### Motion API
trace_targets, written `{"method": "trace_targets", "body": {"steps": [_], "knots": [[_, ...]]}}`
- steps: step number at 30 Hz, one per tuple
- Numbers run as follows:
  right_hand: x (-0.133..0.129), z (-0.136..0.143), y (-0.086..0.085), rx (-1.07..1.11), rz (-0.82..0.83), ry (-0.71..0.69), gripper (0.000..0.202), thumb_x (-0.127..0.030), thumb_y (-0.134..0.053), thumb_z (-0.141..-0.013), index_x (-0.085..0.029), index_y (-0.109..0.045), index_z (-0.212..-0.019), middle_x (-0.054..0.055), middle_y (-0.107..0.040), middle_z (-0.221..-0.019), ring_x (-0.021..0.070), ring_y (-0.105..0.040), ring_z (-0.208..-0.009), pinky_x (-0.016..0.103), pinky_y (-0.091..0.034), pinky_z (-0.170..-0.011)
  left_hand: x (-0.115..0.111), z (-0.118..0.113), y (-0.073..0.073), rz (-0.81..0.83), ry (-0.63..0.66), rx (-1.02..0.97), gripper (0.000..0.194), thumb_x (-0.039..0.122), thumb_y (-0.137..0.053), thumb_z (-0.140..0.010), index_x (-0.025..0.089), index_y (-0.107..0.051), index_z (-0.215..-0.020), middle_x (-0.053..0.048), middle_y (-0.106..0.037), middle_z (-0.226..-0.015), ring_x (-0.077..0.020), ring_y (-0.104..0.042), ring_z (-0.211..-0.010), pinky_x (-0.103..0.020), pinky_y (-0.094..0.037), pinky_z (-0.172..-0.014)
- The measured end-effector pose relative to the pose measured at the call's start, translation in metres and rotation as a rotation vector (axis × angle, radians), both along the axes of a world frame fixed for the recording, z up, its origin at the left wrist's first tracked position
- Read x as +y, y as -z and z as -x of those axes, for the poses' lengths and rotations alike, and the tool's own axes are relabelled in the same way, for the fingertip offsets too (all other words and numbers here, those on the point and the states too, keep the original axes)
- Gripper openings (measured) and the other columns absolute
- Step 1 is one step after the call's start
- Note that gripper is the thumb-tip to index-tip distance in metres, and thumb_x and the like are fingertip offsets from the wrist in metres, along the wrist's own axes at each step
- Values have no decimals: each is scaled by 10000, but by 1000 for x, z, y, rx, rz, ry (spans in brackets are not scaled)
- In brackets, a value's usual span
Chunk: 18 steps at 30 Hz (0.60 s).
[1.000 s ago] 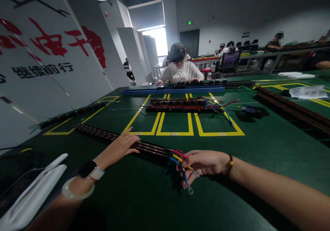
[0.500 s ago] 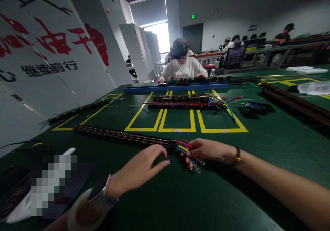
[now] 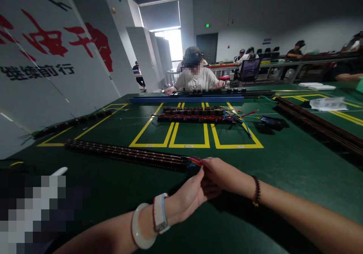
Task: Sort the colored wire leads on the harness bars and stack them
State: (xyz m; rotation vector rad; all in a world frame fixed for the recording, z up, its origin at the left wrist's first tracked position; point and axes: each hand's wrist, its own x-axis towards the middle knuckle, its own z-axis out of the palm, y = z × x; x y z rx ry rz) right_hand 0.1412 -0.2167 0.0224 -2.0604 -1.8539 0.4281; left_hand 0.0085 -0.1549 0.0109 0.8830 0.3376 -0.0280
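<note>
A long dark bundle of joined strips (image 3: pixel 127 154) lies slanted on the green table, its right end close to my hands. From that end come coloured wires (image 3: pixel 195 161), red, yellow and blue. My right hand (image 3: pixel 219 174) is closed around these wires; their lug ends are hidden behind the fingers. Touching it from the left and below, my left hand (image 3: pixel 191 193) has its thumb raised against the wires and its fingers under the right hand. The left fingertips are largely covered, so what they grip cannot be made out.
Two more wired strip assemblies (image 3: pixel 195 117) lie across yellow tape rectangles (image 3: pixel 187 146). A blue rail (image 3: pixel 184 99) spans the far side, where a person (image 3: pixel 195 74) sits. Long brown strips (image 3: pixel 320 127) lie at the right. A plastic bag (image 3: pixel 328 103) is behind them.
My left hand has moved right and turned over, from beside the wires to meeting my right hand. The wire lugs that showed below the right hand are now covered. The camera view has shifted slightly.
</note>
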Motion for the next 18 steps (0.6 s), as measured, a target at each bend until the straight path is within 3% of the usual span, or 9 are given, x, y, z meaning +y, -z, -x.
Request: {"method": "trace_targets", "body": {"steps": [3, 6, 11, 16, 18], "knots": [[1, 4, 0, -135, -5, 18, 237, -97, -412, -840, -115, -633, -924, 98, -632, -863, 159, -565, -694, 273, -419, -632, 0, -1, 1, -39, -61, 10, 374, 373, -286, -955, 153, -445, -1212, -136, -543, -1263, -192, -551, -1136, -423, -405, -1014], [-1, 7, -4, -117, -20, 40, 242, -98, -412, -862, -124, -642, -935, 89, -613, -884, 137, -552, -680, 253, -426, -622, 1, 1, 1, -50, -114, 28, 308, 322, -320, -940, 164, -460, -1164, -125, -545, -1260, -191, -528, -1165, -416, -403, -1019], [-8, 11, -8, -345, -217, -10, 186, -187, -498, -882, -148, -666, -813, 101, -613, -899, 216, -532, -884, 344, -436, -787, 2, 2, 2, 29, -189, 3, 295, 335, -332, -931, 156, -499, -1096, -109, -579, -1199, -180, -536, -1140, -375, -399, -1017], [-9, 14, 4, -475, -300, 7, 124, -181, -554, -858, -156, -667, -902, 89, -644, -929, 200, -553, -886, 344, -461, -821, 4, -3, 6, 177, -257, -4, 241, 305, -385, -920, 144, -546, -1000, -99, -626, -1046, -184, -582, -1033, -352, -422, -953], [-9, 16, 13, -544, -356, 25, 196, -160, -566, -841, -137, -657, -1014, 100, -656, -994, 209, -567, -948, 360, -455, -889, 6, -7, 8, 232, -301, -22, 234, 302, -392, -926, 146, -564, -957, -82, -634, -980, -167, -597, -963, -328, -430, -924]]}}
